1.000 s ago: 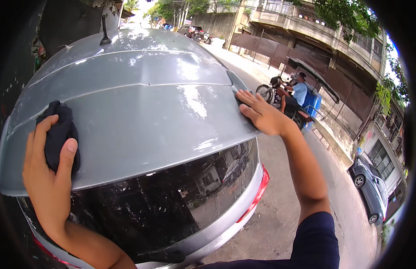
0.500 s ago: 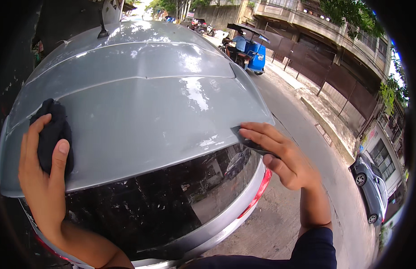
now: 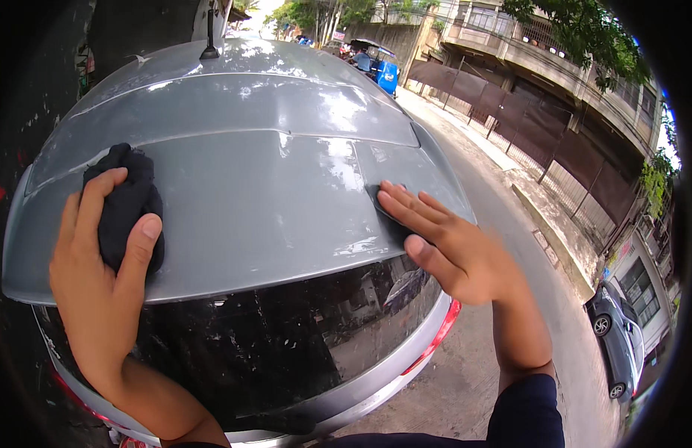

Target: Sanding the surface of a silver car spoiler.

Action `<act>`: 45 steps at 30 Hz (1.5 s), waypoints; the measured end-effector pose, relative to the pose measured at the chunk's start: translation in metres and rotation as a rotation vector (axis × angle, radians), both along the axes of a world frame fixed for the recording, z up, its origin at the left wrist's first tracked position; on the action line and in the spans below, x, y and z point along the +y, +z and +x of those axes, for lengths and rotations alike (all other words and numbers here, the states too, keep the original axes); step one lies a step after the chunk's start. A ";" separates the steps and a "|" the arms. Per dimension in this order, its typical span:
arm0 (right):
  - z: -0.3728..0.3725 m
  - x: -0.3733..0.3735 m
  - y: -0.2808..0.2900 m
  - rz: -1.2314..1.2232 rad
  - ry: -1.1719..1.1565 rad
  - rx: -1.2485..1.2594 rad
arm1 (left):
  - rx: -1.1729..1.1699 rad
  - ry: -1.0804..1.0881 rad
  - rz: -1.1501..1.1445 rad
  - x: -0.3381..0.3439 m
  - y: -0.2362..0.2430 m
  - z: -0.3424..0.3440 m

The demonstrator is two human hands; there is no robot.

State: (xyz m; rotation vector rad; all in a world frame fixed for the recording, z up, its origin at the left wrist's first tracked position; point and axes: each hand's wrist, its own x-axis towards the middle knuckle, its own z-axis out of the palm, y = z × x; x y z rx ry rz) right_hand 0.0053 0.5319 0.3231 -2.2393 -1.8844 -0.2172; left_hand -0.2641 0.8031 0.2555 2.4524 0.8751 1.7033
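A grey car's rear spoiler (image 3: 249, 201) spreads out before me, dull and partly smeared. On its left side, my left hand (image 3: 100, 284) is closed around a bunched black cloth (image 3: 131, 205), thumb on one side and fingers on the other, resting it on the panel. Toward the right end, my right hand (image 3: 458, 254) presses a thin dark sheet, which looks like sandpaper (image 3: 387, 215), against the surface. Its fingers lie nearly straight over the sheet and hide much of it. The thumb is near the panel's rear edge.
Below the spoiler is the dark rear window (image 3: 241, 343), with a red tail light (image 3: 435, 340) at its right. A black antenna (image 3: 209, 46) stands on the roof. Along the street are a blue tricycle (image 3: 385, 73) and a parked grey car (image 3: 616, 340). A dark wall (image 3: 32, 89) is close on the left.
My right hand has slid the sheet slightly left and farther up the panel. My left hand still holds the cloth. The view has shifted, and the blue tricycle has moved farther away up the street.
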 end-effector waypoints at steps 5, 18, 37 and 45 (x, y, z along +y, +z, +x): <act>0.012 0.010 0.008 -0.040 0.009 -0.034 | 0.008 -0.049 -0.089 -0.011 0.010 0.005; 0.046 0.045 0.025 0.021 -0.044 -0.064 | -0.062 -0.088 -0.088 -0.009 0.007 0.028; 0.081 0.031 0.045 -0.345 0.715 -0.028 | 0.014 -0.035 -0.203 -0.012 0.012 0.004; 0.081 0.088 0.043 -0.312 1.104 -0.214 | -0.048 -0.030 -0.357 -0.017 0.022 0.018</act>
